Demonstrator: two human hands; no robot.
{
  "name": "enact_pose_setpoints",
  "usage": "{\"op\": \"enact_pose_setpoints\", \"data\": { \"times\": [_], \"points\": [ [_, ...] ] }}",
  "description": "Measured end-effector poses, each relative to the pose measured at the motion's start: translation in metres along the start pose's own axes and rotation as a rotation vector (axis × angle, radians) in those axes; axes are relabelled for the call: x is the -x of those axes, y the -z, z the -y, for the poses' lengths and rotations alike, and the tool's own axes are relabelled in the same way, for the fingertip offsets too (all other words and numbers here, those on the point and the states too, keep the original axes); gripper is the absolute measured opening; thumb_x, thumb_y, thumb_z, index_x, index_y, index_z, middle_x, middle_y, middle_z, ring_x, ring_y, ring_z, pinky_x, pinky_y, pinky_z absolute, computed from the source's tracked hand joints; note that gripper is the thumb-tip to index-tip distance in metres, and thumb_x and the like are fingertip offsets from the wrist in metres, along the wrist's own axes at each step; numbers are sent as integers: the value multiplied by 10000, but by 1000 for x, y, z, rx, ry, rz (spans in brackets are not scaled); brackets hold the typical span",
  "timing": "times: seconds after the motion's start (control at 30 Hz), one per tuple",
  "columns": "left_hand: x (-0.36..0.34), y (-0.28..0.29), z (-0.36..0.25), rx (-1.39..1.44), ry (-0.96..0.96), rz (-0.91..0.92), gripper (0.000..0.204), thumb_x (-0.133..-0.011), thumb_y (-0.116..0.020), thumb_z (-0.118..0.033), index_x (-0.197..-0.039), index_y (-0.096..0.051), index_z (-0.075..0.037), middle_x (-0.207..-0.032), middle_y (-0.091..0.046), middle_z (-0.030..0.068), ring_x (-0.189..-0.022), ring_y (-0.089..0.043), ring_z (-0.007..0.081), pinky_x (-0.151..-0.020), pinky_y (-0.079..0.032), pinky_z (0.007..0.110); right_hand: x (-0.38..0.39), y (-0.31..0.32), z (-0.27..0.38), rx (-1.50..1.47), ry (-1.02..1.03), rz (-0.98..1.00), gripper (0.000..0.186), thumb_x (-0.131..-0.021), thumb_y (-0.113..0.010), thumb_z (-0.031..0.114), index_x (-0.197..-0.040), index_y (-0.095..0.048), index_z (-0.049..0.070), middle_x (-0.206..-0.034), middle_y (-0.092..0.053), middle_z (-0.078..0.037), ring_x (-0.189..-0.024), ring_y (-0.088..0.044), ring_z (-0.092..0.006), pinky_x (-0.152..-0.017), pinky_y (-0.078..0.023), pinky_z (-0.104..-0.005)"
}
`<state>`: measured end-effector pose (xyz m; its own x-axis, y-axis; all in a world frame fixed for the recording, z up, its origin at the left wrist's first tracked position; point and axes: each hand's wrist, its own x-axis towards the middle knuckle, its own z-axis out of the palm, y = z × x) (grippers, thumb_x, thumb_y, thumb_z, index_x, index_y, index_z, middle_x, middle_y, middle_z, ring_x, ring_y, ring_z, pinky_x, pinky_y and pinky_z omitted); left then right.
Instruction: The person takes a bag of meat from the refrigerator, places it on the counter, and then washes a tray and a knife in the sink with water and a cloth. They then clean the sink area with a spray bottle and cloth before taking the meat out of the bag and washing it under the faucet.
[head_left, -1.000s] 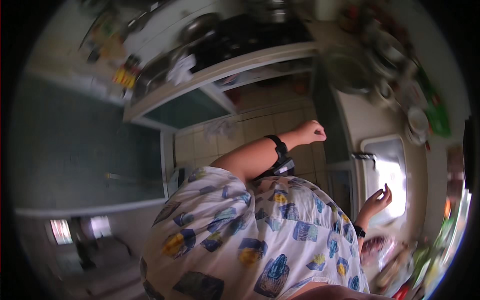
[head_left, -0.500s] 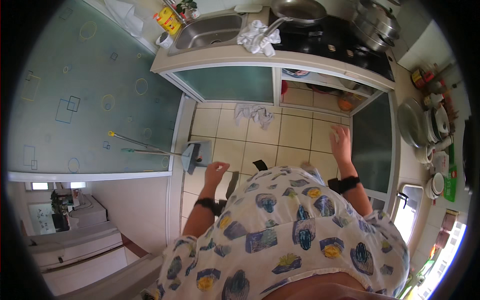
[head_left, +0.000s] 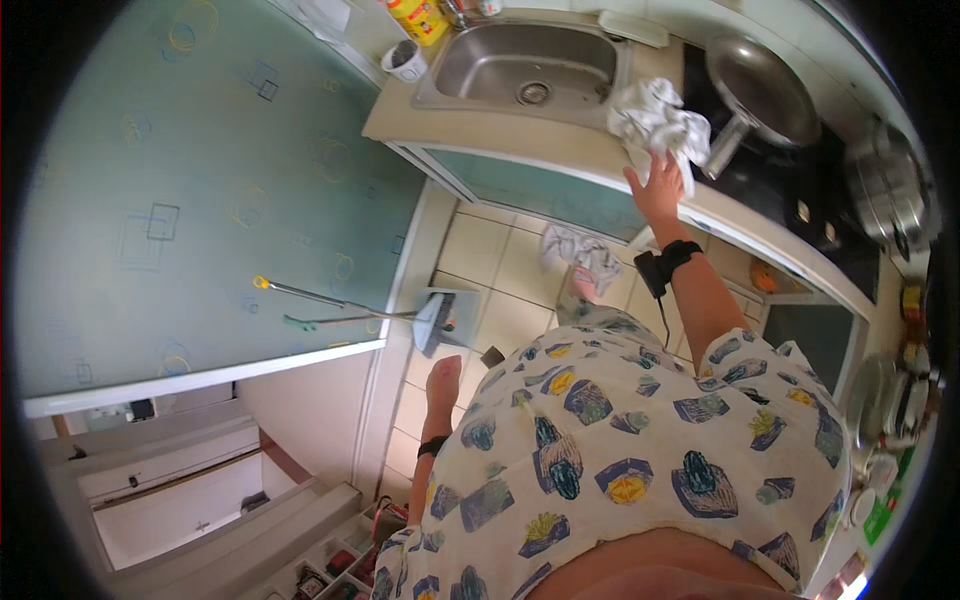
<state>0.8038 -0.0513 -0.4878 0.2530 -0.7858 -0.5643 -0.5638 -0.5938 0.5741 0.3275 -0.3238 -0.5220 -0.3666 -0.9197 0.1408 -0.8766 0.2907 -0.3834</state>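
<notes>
Up front the counter [head_left: 480, 130] holds the sink [head_left: 470, 70], a cup [head_left: 405, 60] on its left, a bottle [head_left: 418, 18] behind the cup, and a cloth [head_left: 655, 120] on its right, the right hand [head_left: 658, 190] just before it; next along, the pan [head_left: 765, 95] sits over the stove [head_left: 765, 180], left of the pot [head_left: 885, 190]; down on the floor [head_left: 480, 245], another cloth [head_left: 595, 260] lies by a foot [head_left: 583, 287], the dustpan [head_left: 460, 312] to its left

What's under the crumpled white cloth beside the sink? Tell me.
At the edges of the white cloth show the beige counter and the black stove. Whatever lies beneath its bunched folds is covered and cannot be seen.
</notes>
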Motion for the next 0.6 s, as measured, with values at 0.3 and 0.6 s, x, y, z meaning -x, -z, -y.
{"op": "enact_pose_setpoints", "data": {
  "times": [0.3,0.6],
  "points": [
    [-61,80,-100,-145,-297,-131,212,-883,-582,-222,-990,-658,-56,-931,-647,131,-875,-622,273,-786,-483,368,-12,37,-13,374,-270,89,800,-780,-537,643,-1446,-263,293,-1516,-191,-143,-1391,-139,-380,-1017,-149,-645],
    [-252,76,-288,-363,-800,-427,267,-792,-665,-219,-1031,-631,-107,-1025,-610,127,-1006,-530,333,-899,-404,422,30,61,-12,437,-193,18,553,-809,-592,418,-1329,-440,309,-1387,-414,-31,-1294,-332,-285,-964,-277,-532]
  ]
}}
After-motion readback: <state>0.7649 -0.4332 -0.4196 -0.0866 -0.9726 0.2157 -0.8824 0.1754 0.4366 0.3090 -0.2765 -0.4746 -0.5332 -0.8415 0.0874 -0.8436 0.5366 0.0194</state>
